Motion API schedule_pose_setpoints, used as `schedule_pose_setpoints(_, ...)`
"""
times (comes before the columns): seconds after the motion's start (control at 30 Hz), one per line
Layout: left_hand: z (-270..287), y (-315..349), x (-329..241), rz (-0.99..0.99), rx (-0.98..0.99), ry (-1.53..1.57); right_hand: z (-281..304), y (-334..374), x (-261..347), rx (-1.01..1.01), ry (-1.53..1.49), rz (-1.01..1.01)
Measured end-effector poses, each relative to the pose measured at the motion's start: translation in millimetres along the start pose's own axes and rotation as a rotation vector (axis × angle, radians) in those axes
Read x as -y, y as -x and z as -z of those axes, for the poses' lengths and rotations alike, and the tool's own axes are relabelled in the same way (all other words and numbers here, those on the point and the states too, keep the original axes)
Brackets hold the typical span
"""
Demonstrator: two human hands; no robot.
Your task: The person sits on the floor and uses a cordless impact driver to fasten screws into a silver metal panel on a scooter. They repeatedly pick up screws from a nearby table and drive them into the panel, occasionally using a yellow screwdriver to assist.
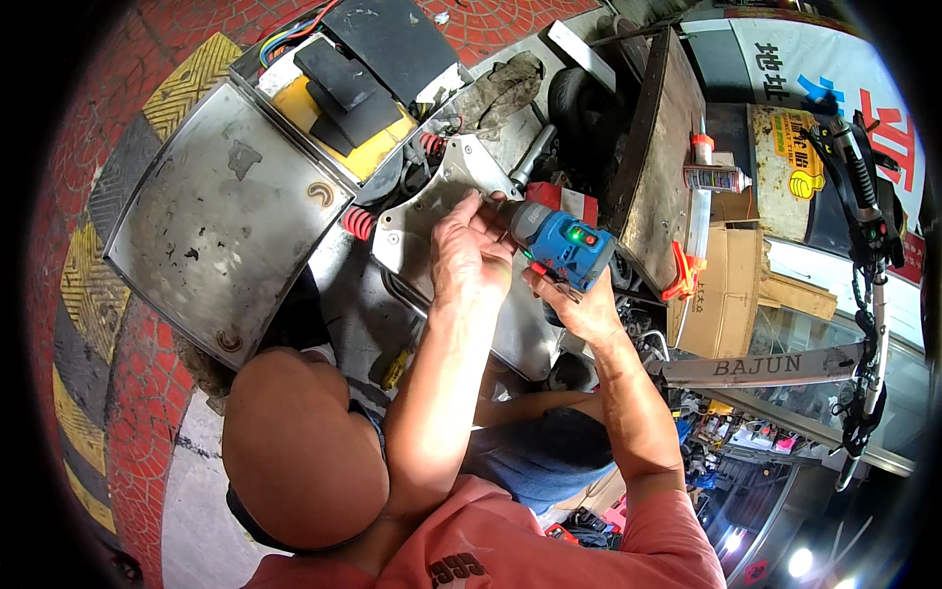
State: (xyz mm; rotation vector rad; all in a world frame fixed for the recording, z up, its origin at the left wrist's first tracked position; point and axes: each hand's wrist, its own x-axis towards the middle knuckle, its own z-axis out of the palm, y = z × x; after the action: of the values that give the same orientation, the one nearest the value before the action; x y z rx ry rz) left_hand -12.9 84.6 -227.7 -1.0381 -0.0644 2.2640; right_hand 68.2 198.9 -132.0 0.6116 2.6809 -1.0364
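Note:
A blue cordless drill [561, 240] with small green lights points leftward over a grey metal plate [410, 224] that has screws along its edge. My right hand [587, 306] is closed on the drill from its near side. Palm upward, my left hand [471, 250] reaches to the drill's front end. Its fingers are curled there over the plate, and whatever they pinch is hidden. Red coil springs [359, 223] stand at the plate's left side.
A wide scuffed metal panel [231, 211] lies left, below an open compartment with a yellow block [368, 147] and coloured wires. To the right stand a wooden board [655, 162], a spray can [716, 179], a cardboard box [721, 290] and a handlebar on a white stem [876, 304].

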Motion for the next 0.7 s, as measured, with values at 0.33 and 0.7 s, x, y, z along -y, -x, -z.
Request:
schedule_pose_setpoints(0.33, 10, -9, 0, 0.015, 0.032, -0.021, 2, -9, -2, 0.032, -0.063, -0.001)
schedule_pose_setpoints(0.7, 9, -15, 1, -0.172, -0.101, -0.049, -10, -55, 1, 0.097, -0.163, -0.136)
